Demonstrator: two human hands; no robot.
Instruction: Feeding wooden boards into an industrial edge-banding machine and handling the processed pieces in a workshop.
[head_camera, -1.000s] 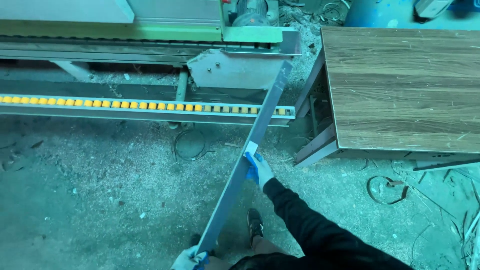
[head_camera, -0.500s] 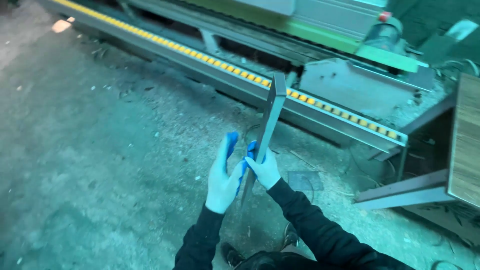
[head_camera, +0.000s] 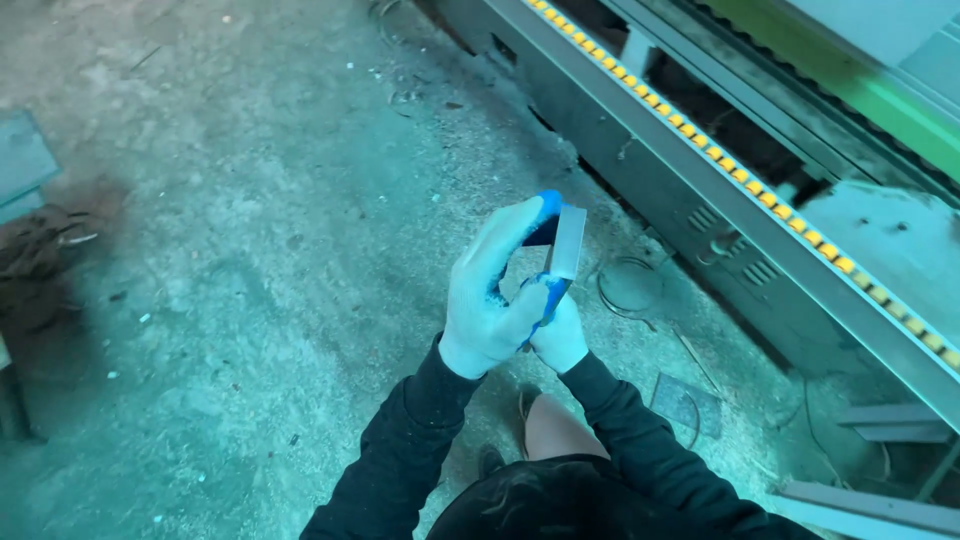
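Machine bed (head_camera: 760, 230) w/ yellow roller strip (head_camera: 740, 185) is seen running diagonally at upper right; dusty concrete floor (head_camera: 250, 250) fills the rest. Grey panel strip (head_camera: 566, 243), held long and slanted 1 s ago, is now viewed end-on, upright in front of the chest, approx. above the knee. Judged: strip turned on end for edge inspection. Left hand (head_camera: 490, 290) is wrapped over its top; right hand (head_camera: 558, 335) is clamped lower down. Both gloved.
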